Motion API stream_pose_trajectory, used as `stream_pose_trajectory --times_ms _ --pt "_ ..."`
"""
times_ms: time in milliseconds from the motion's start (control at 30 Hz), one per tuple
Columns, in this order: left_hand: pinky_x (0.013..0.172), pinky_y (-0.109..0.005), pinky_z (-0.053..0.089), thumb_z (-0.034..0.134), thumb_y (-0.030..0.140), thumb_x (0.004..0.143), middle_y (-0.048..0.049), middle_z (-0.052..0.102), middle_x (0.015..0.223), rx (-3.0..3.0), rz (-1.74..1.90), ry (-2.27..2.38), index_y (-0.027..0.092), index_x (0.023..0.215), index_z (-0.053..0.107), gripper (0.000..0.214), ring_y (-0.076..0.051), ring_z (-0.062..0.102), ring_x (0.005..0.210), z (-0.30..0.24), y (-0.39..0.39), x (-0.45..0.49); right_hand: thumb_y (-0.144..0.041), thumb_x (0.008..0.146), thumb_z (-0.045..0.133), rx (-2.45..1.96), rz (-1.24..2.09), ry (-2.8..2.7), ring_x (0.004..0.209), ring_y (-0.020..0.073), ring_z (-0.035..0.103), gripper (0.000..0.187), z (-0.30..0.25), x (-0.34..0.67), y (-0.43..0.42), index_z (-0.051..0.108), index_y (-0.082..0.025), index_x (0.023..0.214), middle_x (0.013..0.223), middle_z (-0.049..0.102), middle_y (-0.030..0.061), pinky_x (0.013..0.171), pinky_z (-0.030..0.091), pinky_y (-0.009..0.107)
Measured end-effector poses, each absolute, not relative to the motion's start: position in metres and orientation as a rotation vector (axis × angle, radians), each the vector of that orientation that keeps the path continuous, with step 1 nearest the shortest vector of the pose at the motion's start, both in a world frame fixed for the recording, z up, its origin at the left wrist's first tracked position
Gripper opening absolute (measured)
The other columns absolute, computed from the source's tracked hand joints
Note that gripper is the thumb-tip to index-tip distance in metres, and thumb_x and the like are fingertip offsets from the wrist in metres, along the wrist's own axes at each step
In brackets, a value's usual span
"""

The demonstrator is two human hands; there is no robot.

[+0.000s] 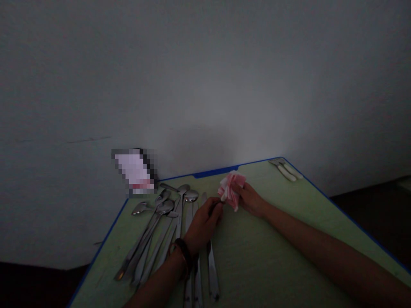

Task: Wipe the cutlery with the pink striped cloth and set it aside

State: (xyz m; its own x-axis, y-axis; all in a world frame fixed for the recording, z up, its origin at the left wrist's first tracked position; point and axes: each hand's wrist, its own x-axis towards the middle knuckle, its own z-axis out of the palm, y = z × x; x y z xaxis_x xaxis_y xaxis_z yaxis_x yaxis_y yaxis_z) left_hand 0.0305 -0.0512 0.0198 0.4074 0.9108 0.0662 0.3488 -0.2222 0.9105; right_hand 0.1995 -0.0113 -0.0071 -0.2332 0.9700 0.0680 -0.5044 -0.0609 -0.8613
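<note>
My right hand (252, 200) is closed on a pink and white cloth (231, 188), bunched up above the table. Close beside it, my left hand (205, 220) has its fingers wrapped round a thin, dark utensil handle (219, 204). The far end of that handle runs into the cloth, so its kind is hidden. Under and to the left of my left forearm lie several metal spoons (166, 207) in a loose pile, bowls pointing away from me. A flat metal handle (212, 269) rests just right of my left wrist, its upper part covered by the hand.
Two pieces of cutlery with white handles (287, 173) lie at the far right corner of the green table (272, 256), which has a blue edge. A blurred-out phone-like object (135, 171) stands at the far left corner. Behind the table rises a grey wall (205, 85).
</note>
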Motion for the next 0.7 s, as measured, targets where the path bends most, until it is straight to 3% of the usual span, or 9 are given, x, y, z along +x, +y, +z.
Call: stream_pose_trajectory --times_ms 433,700 --pt "0.052 -0.021 0.035 0.04 0.036 0.088 0.0042 0.048 0.063 1.787 0.794 1.019 0.016 0.1 0.053 0.027 -0.011 0.043 0.055 0.01 -0.047 0.031 -0.049 0.072 0.064 -0.735 1.518 -0.928 0.075 0.0178 0.067 0.039 -0.002 0.194 -0.013 0.064 -0.014 0.09 0.083 0.069 0.0081 0.068 0.054 0.03" --pt "0.054 -0.022 0.037 0.044 0.039 0.085 0.0039 0.053 0.061 1.861 0.764 1.103 0.016 0.096 0.056 0.028 -0.012 0.048 0.056 0.017 -0.05 0.031 -0.061 0.071 0.056 -1.023 1.195 -1.047 0.062 0.0155 0.06 0.05 -0.003 0.188 -0.008 0.064 -0.012 0.078 0.071 0.066 0.0064 0.061 0.047 0.027"
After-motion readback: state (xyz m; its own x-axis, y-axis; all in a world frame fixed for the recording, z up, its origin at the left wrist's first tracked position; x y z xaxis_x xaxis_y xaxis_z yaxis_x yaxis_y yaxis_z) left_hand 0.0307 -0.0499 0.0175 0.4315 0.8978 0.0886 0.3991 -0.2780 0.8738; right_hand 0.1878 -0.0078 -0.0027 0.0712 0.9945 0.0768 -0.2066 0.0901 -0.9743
